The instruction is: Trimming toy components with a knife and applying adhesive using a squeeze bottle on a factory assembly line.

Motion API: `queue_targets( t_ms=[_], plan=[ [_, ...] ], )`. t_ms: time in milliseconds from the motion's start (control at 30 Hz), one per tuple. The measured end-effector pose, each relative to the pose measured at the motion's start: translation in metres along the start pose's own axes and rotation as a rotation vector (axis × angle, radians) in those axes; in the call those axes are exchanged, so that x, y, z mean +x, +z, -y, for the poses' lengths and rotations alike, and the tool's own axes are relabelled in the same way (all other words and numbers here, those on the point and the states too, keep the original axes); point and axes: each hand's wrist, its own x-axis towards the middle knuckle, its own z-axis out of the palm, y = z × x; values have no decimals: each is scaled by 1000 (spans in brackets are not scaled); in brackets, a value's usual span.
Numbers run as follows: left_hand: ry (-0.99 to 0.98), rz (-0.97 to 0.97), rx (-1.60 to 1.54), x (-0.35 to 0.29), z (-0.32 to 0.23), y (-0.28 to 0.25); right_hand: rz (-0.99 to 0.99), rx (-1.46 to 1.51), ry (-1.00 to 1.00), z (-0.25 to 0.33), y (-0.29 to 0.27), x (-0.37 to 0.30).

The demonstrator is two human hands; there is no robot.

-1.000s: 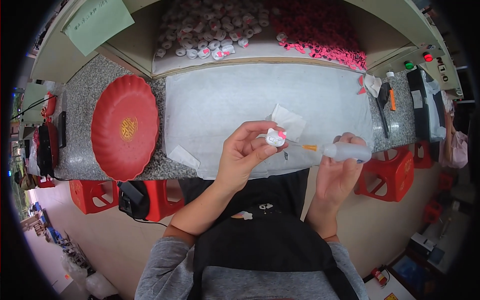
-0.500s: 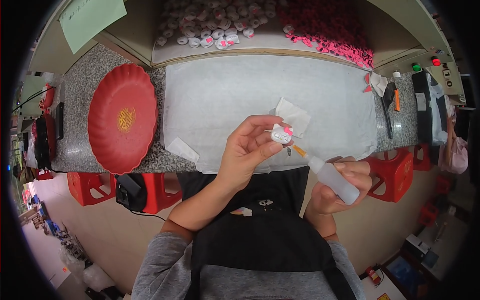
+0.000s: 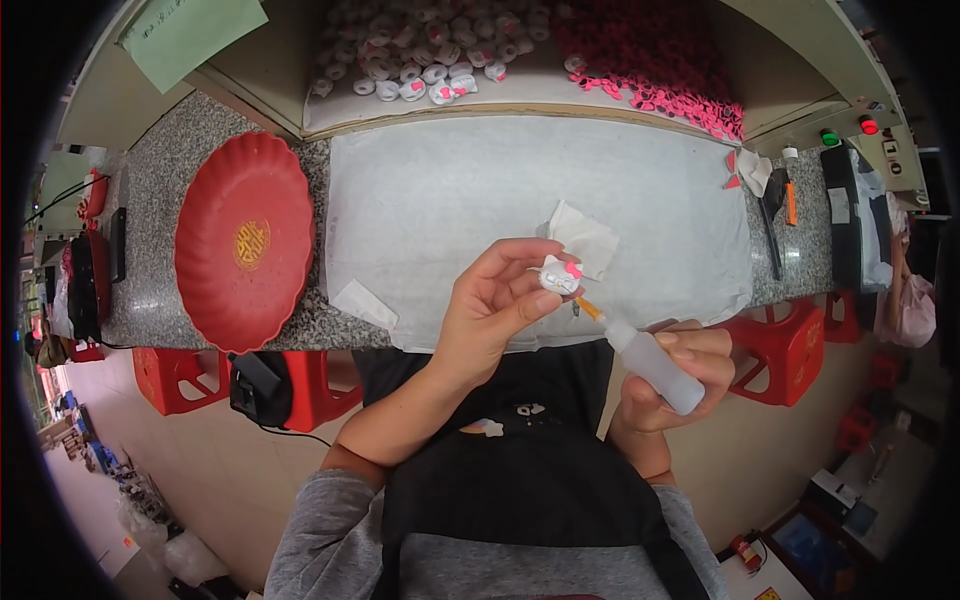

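Between the thumb and fingers of my left hand [image 3: 490, 305] is a small white cat-head figure [image 3: 558, 276] with a pink bow on one side. My right hand [image 3: 690, 370] is wrapped round a translucent squeeze bottle [image 3: 655, 368]. Its thin orange nozzle tip [image 3: 590, 309] points up and left, close under the cat head; whether it touches is too small to tell. Behind the figure, a folded white tissue [image 3: 585, 238] lies on the white paper sheet [image 3: 430, 200] covering the worktop.
Scalloped red tray [image 3: 215, 270] on the speckled counter at left. A shelf behind holds a pile of white cat-head figures [image 3: 435, 73] and many small pink pieces [image 3: 680, 108]. Black tool [image 3: 771, 230] and orange-handled tool [image 3: 791, 203] lie at right. Red stools [image 3: 775, 355] stand below the counter edge.
My right hand has shifted slightly left with the bottle, and the nozzle is nearer the underside of the cat head. My left hand keeps nearly the same hold, a touch lower.
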Motion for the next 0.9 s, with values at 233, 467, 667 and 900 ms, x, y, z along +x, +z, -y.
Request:
queue_targets(
  t_ms=[233,467,667,900],
  plan=[
    [-5,4,8,0,0,0,-19,2,-5,0,-2,0],
    [-19,7,19,-1,-1,-2,-19,-114,7,-1,4,-3],
    [-15,10,2,8,-3,-4,-74,-138,0,-7,3,-2],
    [326,-16,908,127,-23,-31,-409,272,399,-34,-26,-2]
  ],
)
